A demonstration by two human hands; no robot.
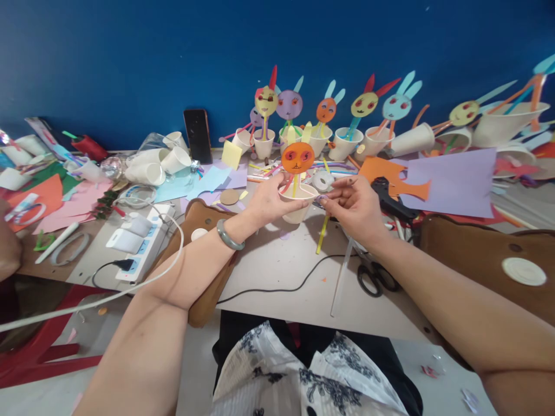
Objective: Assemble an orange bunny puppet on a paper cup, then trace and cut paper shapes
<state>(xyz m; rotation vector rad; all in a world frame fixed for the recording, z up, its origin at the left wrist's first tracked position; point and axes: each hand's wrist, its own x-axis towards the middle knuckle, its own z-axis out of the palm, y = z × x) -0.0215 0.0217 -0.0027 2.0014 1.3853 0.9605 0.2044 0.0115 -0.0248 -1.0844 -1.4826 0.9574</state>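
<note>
My left hand [273,199] is closed round the side of a white paper cup [295,215], fingers behind and thumb along the front. Out of the cup rises a yellow stem bearing an orange paper rabbit face [298,158] with drawn eyes and pale yellow ears. At the cup's right rim, my right hand [353,208] pinches thumb and finger together around something small and purplish, too small to name. Just behind that hand lies a roll of clear tape [323,181]. A yellow strip [321,234] lies on the table below the fingers.
Finished-looking rabbit cups [347,141] line the blue wall. Right of me are a black glue gun [392,199], black scissors [376,280], a clear glue stick [342,280] and purple paper [451,179]. A power strip [145,245] with cables and a phone [198,136] stand left.
</note>
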